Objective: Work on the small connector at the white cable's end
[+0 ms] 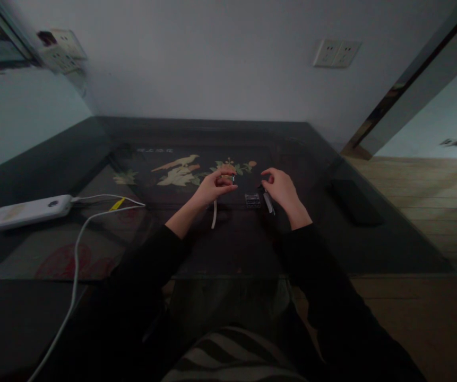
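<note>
My left hand (214, 187) is over the middle of the table, its thumb and fingers closed in a pinch. A tiny thing with a pale blue glint (233, 179) shows at its fingertips; its kind is too small to tell. Below this hand a short whitish strip (214, 214) points toward me. My right hand (282, 188) is curled, thumb and index finger drawn toward each other. A slim grey metal-looking piece (268, 202) with a dark end runs beneath its thumb; whether the fingers grip it is unclear. Between the hands lies a small dark frame-like block with shiny bars (252, 200).
On the left a white power bank (29, 212) has a white cable (77, 249) with a yellow tag (117, 203). A black phone-like slab (354, 202) lies at the right. The glossy dark table (228, 246) bears a bird-and-flower picture and meets the wall behind.
</note>
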The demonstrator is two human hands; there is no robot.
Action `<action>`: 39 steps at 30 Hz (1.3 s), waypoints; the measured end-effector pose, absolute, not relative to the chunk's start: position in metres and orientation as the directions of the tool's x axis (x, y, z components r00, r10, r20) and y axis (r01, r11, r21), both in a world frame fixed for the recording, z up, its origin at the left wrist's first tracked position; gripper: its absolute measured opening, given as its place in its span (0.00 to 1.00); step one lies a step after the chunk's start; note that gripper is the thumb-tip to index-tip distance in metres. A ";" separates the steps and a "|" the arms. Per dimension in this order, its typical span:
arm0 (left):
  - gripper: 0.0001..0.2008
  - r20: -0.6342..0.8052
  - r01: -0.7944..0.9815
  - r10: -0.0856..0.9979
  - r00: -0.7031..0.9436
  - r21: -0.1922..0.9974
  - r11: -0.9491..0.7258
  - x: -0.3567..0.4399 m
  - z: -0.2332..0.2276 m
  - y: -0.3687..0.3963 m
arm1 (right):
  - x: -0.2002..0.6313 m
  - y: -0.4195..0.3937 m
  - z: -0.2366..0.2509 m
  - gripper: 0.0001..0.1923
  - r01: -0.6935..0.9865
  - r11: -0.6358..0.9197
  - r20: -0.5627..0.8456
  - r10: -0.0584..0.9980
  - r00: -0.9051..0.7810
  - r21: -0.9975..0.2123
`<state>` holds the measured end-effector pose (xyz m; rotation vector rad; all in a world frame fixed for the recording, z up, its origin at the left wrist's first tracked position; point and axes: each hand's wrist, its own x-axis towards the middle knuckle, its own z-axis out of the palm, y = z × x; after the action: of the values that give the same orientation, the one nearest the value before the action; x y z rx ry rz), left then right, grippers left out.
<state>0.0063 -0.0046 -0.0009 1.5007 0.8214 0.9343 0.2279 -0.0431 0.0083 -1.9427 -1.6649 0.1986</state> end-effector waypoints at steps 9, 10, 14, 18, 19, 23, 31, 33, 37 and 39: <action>0.23 0.362 0.023 0.868 0.339 0.919 -0.393 0.015 -0.007 -0.011 | 0.192 -0.044 0.006 0.14 0.421 0.306 0.319 0.947 -0.040 -0.854; 0.23 0.379 0.031 0.861 0.339 0.910 -0.413 0.016 -0.007 -0.013 | 0.189 -0.044 0.005 0.16 0.373 0.289 0.295 0.955 -0.042 -0.882; 0.22 0.413 0.073 0.843 0.345 0.883 -0.463 0.018 -0.009 -0.017 | 0.182 -0.046 0.001 0.17 0.239 0.216 0.215 0.976 -0.028 -0.947; 0.21 0.438 0.132 0.833 0.339 0.854 -0.503 0.018 -0.010 -0.019 | 0.180 -0.046 0.001 0.16 0.181 0.200 0.202 0.979 -0.005 -0.963; 0.21 0.443 0.143 0.830 0.340 0.848 -0.511 0.018 -0.010 -0.019 | 0.180 -0.046 0.001 0.15 0.175 0.197 0.200 0.980 -0.004 -0.965; 0.21 0.459 0.175 0.818 0.347 0.825 -0.538 0.017 -0.011 -0.018 | 0.179 -0.046 0.002 0.14 0.182 0.193 0.197 0.980 0.002 -0.964; 0.21 0.497 0.265 0.797 0.343 0.763 -0.589 0.015 -0.013 -0.018 | 0.177 -0.048 0.001 0.15 0.230 0.204 0.205 0.979 -0.021 -0.952; 0.21 0.498 0.287 0.798 0.341 0.753 -0.592 0.015 -0.013 -0.019 | 0.176 -0.048 0.001 0.15 0.245 0.209 0.213 0.977 -0.009 -0.947; 0.21 0.514 0.326 0.785 0.347 0.718 -0.614 0.015 -0.015 -0.019 | 0.176 -0.048 0.000 0.16 0.242 0.239 0.250 0.968 0.019 -0.941; 0.22 0.518 0.350 0.783 0.346 0.703 -0.620 0.014 -0.016 -0.019 | 0.175 -0.047 -0.001 0.16 0.252 0.252 0.267 0.963 0.027 -0.934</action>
<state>0.0144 -0.0189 -0.0164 2.1388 0.9873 1.2106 0.1753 -0.0473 -0.0010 -1.2108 -1.4552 0.8385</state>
